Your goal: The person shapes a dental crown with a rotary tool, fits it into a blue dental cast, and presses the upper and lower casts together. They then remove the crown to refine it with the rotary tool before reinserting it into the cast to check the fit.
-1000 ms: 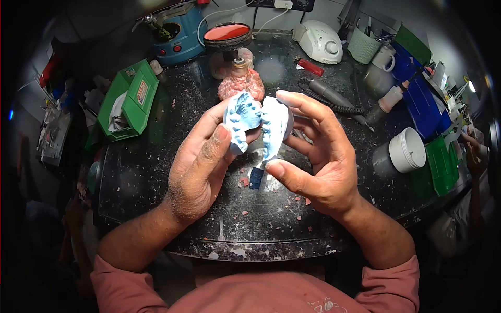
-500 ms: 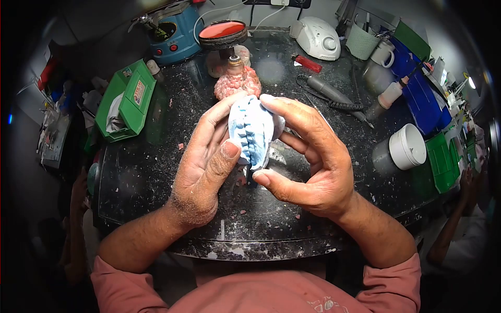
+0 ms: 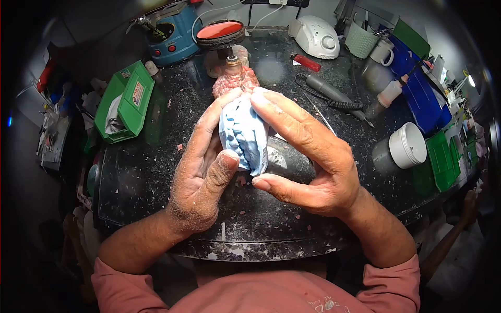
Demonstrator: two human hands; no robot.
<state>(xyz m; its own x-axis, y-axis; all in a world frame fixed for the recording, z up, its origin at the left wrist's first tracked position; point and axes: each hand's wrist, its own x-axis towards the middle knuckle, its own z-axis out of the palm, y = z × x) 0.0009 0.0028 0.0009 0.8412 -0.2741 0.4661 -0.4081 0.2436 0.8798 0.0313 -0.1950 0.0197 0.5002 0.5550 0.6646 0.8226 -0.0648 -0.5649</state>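
Observation:
A pale blue and white dental model [image 3: 243,136], with rows of teeth facing up, is held over the bench between both hands. My left hand [image 3: 201,172] has its thumb on the model's left side, its fingers behind; white dust covers its palm and wrist. My right hand [image 3: 318,156] touches the top of the model with its fingers and the bottom tip with its thumb. Just beyond the fingertips sits a lumpy pink mass [image 3: 235,79], beneath a round holder with a red surface [image 3: 220,30].
Green bin [image 3: 133,107] at left, blue device [image 3: 175,39] behind it. At right are a grey handpiece [image 3: 331,89], white control unit [image 3: 315,39], red lighter [image 3: 307,63], white jar [image 3: 408,146] and blue bin [image 3: 417,99]. Parts of other people show at both edges.
The model has shifted slightly left and turned, its tooth side showing at a different angle. The right fingers have moved over its upper part. A person's arm at the right edge has moved.

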